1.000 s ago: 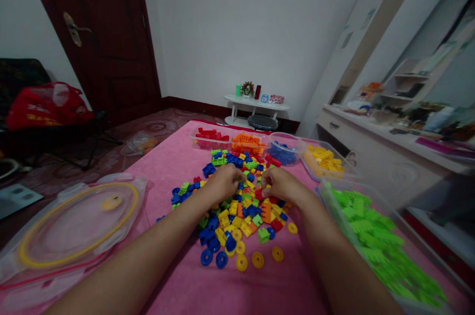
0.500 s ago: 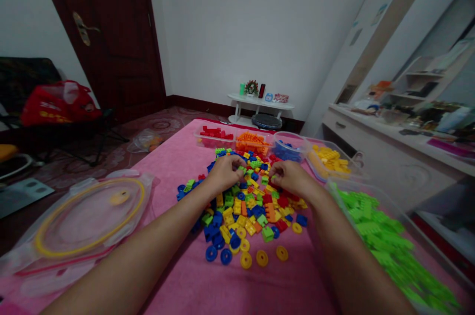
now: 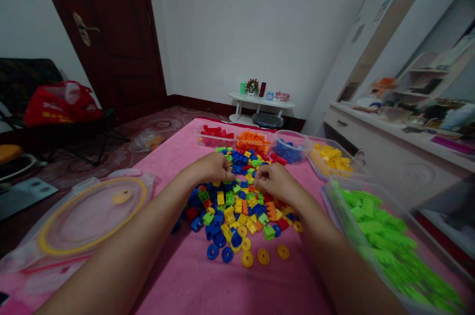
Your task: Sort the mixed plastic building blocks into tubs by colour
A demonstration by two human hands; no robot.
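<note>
A heap of mixed plastic building bricks [image 3: 230, 201] in blue, yellow, green, red and orange is spread over a pink cloth [image 3: 252, 288]. My left hand [image 3: 214, 167] is at the heap's upper left, its fingers curled down and together among the bricks. Facing it across a narrow gap, my right hand [image 3: 275, 182] has bent fingers and thumb drawn close over the middle of the heap. Whatever either set of fingertips holds is hidden or too small to name. Several yellow wheels [image 3: 263, 256] and blue wheels [image 3: 227, 254] lie along the near edge.
Behind the heap stand clear tubs of red bricks [image 3: 217, 132], orange bricks [image 3: 253, 141] and blue bricks [image 3: 288, 149]. Yellow bricks [image 3: 332, 157] fill a tub farther right, and a long bin holds light-green bricks [image 3: 386, 241]. Clear lids [image 3: 89, 216] lie at left.
My left hand has shifted left and slightly toward me. My right hand has moved left, from the heap's right side to its middle. Bricks at the heap's left edge lie differently.
</note>
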